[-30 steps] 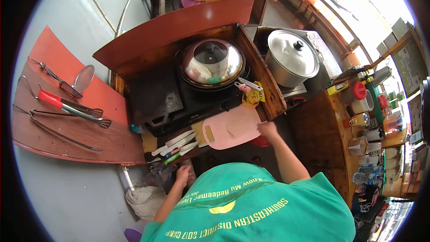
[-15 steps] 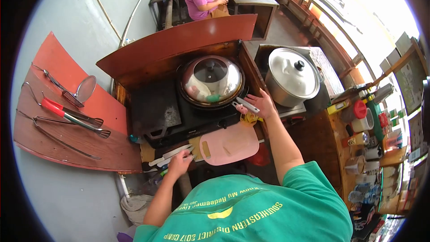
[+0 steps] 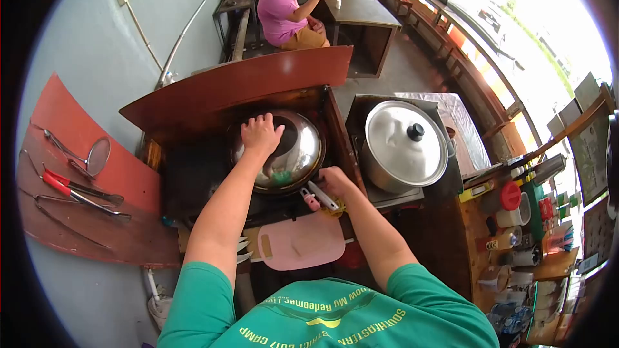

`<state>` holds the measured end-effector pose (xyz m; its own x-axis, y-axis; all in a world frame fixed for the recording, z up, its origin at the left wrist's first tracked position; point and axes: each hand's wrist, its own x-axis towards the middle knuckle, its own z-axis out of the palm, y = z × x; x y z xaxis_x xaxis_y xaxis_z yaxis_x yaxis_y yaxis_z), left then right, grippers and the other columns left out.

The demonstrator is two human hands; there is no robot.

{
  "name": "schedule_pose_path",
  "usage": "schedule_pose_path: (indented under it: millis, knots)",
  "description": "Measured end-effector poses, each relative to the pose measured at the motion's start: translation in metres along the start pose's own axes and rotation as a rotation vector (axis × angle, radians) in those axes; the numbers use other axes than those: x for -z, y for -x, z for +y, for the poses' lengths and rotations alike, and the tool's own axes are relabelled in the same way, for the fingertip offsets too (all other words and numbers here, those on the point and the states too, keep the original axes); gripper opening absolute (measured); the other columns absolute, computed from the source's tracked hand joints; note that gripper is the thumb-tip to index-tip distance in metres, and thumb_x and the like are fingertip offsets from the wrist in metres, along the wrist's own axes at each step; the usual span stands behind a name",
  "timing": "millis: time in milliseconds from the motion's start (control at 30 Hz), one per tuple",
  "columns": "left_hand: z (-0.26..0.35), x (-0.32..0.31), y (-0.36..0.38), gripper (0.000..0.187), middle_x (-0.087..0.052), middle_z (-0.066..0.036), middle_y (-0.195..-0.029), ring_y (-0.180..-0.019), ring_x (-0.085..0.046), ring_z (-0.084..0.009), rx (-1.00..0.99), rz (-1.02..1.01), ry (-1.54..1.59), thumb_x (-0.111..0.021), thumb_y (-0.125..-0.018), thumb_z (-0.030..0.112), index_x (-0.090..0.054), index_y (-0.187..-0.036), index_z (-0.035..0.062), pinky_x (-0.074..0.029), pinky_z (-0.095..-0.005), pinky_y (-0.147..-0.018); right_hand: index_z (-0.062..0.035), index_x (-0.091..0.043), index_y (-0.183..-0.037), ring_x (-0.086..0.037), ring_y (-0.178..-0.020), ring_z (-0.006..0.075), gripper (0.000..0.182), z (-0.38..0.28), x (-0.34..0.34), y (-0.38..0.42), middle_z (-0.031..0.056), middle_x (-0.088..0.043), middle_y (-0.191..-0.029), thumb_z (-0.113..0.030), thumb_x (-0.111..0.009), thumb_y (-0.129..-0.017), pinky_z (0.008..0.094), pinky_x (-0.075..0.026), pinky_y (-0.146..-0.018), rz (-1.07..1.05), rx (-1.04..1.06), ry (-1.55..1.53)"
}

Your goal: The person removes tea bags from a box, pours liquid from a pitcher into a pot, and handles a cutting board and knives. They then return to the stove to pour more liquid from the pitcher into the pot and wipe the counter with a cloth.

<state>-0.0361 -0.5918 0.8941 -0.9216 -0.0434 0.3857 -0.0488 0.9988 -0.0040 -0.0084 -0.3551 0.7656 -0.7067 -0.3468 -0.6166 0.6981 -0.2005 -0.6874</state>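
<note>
The left hand (image 3: 261, 134) closes over the top of the domed glass pan lid (image 3: 287, 153); just beside it, the right hand (image 3: 336, 183) grips white-handled tongs (image 3: 320, 196) above the pink plastic cutting board (image 3: 301, 241).

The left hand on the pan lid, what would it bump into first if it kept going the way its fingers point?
Probably the raised wooden back panel behind the pan; the left hand rests on the glass lid, fingers pointing that way. Depth is uncertain.

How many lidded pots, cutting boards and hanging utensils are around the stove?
Lidded pots: 2, the glass-lidded pan under the left hand and the steel pot.
Cutting boards: 1, the pink board.
Hanging utensils: about 4 on the wall panel.
Total: about 7.
</note>
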Motion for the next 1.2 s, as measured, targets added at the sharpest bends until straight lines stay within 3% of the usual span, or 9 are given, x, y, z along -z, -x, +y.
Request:
schedule_pose_path:
  millis: [67, 100, 167, 433, 500, 533, 567, 800, 1200]
  knots:
    - [0.000, -0.007, -0.003, 0.044, -0.068, -0.011, -0.098, -0.102, -0.061, -0.0310, 0.061, -0.023, -0.023, -0.065, -0.084, 0.049, -0.065, -0.101, 0.0092, -0.048, -0.0520, -0.084, 0.0081, -0.056, -0.080, -0.065, -0.067, 0.0397, 0.007, 0.005, 0.002, -0.011, 0.0196, -0.055, -0.073, 0.006, -0.051, -0.075, 0.0546, -0.056, -0.058, 0.020, -0.010, 0.024]
    - [-0.001, -0.007, -0.003, 0.044, -0.068, -0.011, -0.098, -0.102, -0.061, -0.0310, 0.058, -0.017, -0.023, -0.065, -0.084, 0.049, -0.065, -0.101, 0.0092, -0.048, -0.0520, -0.084, 0.0059, -0.053, -0.067, -0.060, -0.070, 0.0265, 0.006, 0.006, 0.004, -0.009, 0.0140, -0.049, -0.071, 0.011, -0.055, -0.071, 0.0484, -0.053, -0.060, -0.054, 0.077, -0.019]
    - [-0.003, -0.009, -0.001, 0.043, -0.069, -0.011, -0.098, -0.101, -0.062, -0.0299, 0.062, -0.046, -0.073, -0.064, -0.084, 0.049, -0.068, -0.098, 0.0084, -0.047, -0.0525, -0.087, 0.0056, -0.053, -0.063, -0.060, -0.069, 0.0241, 0.008, 0.012, 0.010, -0.009, 0.0154, -0.050, -0.071, 0.011, -0.055, -0.068, 0.0469, -0.053, -0.061, -0.159, 0.118, -0.134]
    - [-0.012, 0.018, 0.003, 0.047, -0.070, -0.010, -0.095, -0.103, -0.060, -0.0282, -0.037, 0.015, -0.066, -0.065, -0.083, 0.048, -0.074, -0.089, 0.0030, -0.037, -0.0523, -0.105, 0.0023, -0.057, -0.069, -0.062, -0.073, 0.0268, 0.010, 0.021, -0.001, 0.012, 0.0106, -0.058, -0.076, 0.009, -0.051, -0.073, 0.0412, -0.056, -0.067, -0.181, 0.197, -0.182]
    - [-0.018, 0.026, 0.007, 0.046, -0.070, -0.010, -0.096, -0.105, -0.059, -0.0284, -0.017, 0.020, -0.057, -0.065, -0.082, 0.048, -0.074, -0.090, 0.0030, -0.036, -0.0529, -0.106, -0.0005, -0.055, -0.068, -0.061, -0.073, 0.0251, 0.012, 0.023, -0.004, 0.016, 0.0076, -0.054, -0.076, 0.009, -0.053, -0.075, 0.0434, -0.055, -0.065, -0.116, 0.202, -0.089]
    - [-0.021, 0.034, 0.008, 0.047, -0.070, -0.010, -0.097, -0.106, -0.059, -0.0289, -0.020, 0.043, -0.033, -0.065, -0.083, 0.048, -0.074, -0.090, 0.0029, -0.035, -0.0532, -0.107, -0.0005, -0.056, -0.068, -0.061, -0.075, 0.0234, 0.011, 0.034, 0.004, 0.001, 0.0077, -0.055, -0.077, 0.008, -0.053, -0.074, 0.0417, -0.055, -0.065, -0.149, 0.342, 0.159]
    - [-0.027, 0.042, 0.011, 0.047, -0.070, -0.010, -0.097, -0.107, -0.059, -0.0294, -0.018, 0.066, -0.013, -0.065, -0.083, 0.048, -0.074, -0.091, 0.0028, -0.034, -0.0535, -0.107, 0.0040, -0.060, -0.076, -0.063, -0.075, 0.0255, 0.011, 0.017, -0.015, 0.028, 0.0117, -0.061, -0.080, 0.007, -0.050, -0.073, 0.0377, -0.056, -0.068, -0.141, 0.213, -0.064]
    - [-0.086, 0.088, 0.031, 0.051, -0.071, -0.011, -0.099, -0.109, -0.058, -0.0311, 0.102, -0.026, -0.028, -0.065, -0.084, 0.051, -0.073, -0.098, 0.0028, -0.027, -0.0596, -0.111, 0.0059, -0.061, -0.082, -0.063, -0.081, 0.0248, 0.015, 0.011, -0.092, 0.056, 0.0126, -0.063, -0.087, 0.009, -0.048, -0.075, 0.0376, -0.054, -0.077, -0.251, 0.186, -0.053]
    - [-0.229, 0.119, 0.100, 0.051, -0.068, -0.012, -0.115, -0.116, -0.057, -0.0307, 0.348, -0.233, -0.126, -0.064, -0.086, 0.051, -0.067, -0.109, 0.0050, -0.028, -0.0569, -0.112, 0.0012, -0.063, -0.081, -0.064, -0.080, 0.0239, 0.015, 0.110, -0.239, 0.015, 0.0086, -0.064, -0.086, 0.007, -0.050, -0.077, 0.0420, -0.057, -0.075, -0.366, 0.132, -0.083]
